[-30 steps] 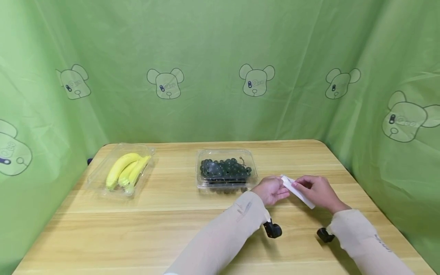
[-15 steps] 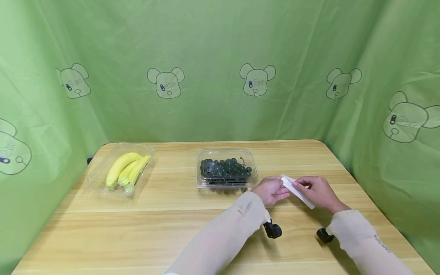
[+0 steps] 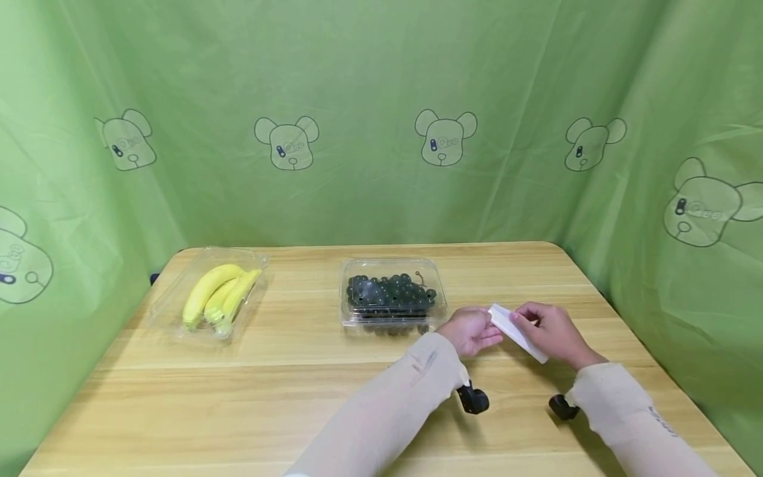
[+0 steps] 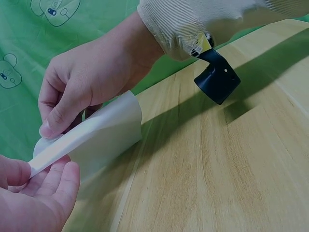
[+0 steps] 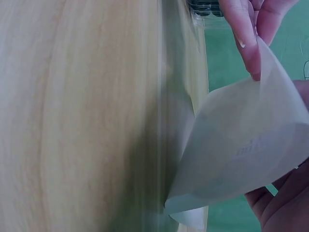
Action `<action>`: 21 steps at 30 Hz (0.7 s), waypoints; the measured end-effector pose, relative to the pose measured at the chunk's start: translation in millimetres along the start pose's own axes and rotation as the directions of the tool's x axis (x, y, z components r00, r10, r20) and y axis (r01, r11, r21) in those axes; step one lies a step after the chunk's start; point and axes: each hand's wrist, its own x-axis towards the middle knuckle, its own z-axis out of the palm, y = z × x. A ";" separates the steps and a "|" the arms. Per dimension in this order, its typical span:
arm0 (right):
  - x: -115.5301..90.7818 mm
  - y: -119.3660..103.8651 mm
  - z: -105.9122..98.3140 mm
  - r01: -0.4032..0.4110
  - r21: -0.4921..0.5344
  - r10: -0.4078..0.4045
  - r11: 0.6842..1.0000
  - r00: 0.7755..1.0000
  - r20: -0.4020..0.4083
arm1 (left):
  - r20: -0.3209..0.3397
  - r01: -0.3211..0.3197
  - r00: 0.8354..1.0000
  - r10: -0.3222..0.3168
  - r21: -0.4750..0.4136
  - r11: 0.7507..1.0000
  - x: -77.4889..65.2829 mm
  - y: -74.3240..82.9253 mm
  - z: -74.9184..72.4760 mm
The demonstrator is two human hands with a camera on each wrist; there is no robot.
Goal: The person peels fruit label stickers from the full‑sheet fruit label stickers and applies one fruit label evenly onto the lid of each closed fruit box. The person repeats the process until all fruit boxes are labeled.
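Observation:
A white sheet of thin paper [image 3: 520, 336], curved along its length, is held just above the table's right half. My left hand [image 3: 469, 331] pinches its near left end between thumb and fingers, palm turned up. From the other side my right hand [image 3: 554, 335] grips the upper edge with thumb and fingertips. In the left wrist view the paper [image 4: 108, 133] hangs down below the right hand [image 4: 94, 72]. Faint print shows through the sheet [image 5: 231, 145] in the right wrist view, too blurred to read. Part of the right hand's fingers is hidden behind the paper.
A clear plastic box [image 3: 393, 318] of dark grapes [image 3: 390, 291] stands left of my left hand. Farther left lies a clear package [image 3: 173, 298] with bananas [image 3: 220, 295]. Green curtains surround the wooden table [image 3: 226, 411]. Black wrist cameras [image 3: 473, 399] hang under both sleeves.
The paper has turned slightly and shows a little more of its white face. Right fingertips have shifted a little along its edge; the left hand stays almost still.

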 end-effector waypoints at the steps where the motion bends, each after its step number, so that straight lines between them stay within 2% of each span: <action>1: 0.2 -0.9 -0.2 0.001 0.001 -0.001 1.000 1.000 -0.001 | -0.005 0.000 1.000 0.000 0.001 1.000 0.1 0.0 0.1; 11: 1.7 0.3 -1.6 -0.019 -0.029 0.019 0.999 1.000 0.003 | -0.033 0.003 0.999 -0.003 0.003 1.000 -1.0 -0.6 1.0; 21: 3.8 2.8 -2.8 -0.001 -0.056 0.001 0.998 1.000 -0.008 | -0.055 0.003 0.998 -0.002 0.011 1.000 -2.8 -0.5 1.6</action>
